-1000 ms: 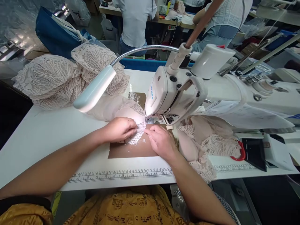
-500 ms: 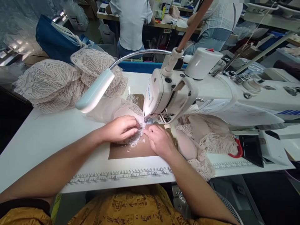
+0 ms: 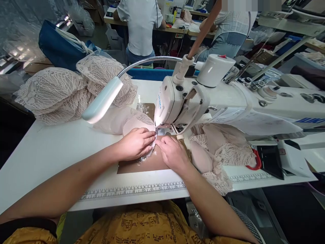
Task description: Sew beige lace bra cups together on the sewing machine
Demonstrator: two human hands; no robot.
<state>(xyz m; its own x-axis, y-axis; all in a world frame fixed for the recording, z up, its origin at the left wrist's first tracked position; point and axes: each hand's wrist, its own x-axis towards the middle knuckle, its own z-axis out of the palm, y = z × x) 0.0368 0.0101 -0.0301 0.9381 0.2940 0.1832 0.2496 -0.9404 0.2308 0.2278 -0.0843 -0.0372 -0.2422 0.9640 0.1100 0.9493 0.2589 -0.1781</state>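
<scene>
A pale pink lace-edged bra cup [image 3: 132, 122] lies under the needle end of a white sewing machine [image 3: 166, 98]. My left hand [image 3: 138, 144] rests flat on it, fingers stretched toward the needle and covering much of the lace. At the cup's right edge, just in front of the needle, the thumb and forefinger of my right hand [image 3: 175, 152] are closed on the lace; its other fingers are curled. Both hands are over a brown taped sheet [image 3: 142, 166] on the white table [image 3: 101, 173]. The needle tip is too small to make out.
A lamp [image 3: 103, 101] on a bendy arm hangs at the left, before piled lace cups [image 3: 50, 91]. More lace pieces [image 3: 215, 149] lie right of my right hand, near red-handled scissors [image 3: 257, 161]. A ruler strip [image 3: 132, 191] runs along the front edge. Two people sit beyond.
My left hand has slid slightly right and its fingers have straightened, lying flatter over the lace near the needle. The right hand stays almost in place. The whole view has shifted slightly.
</scene>
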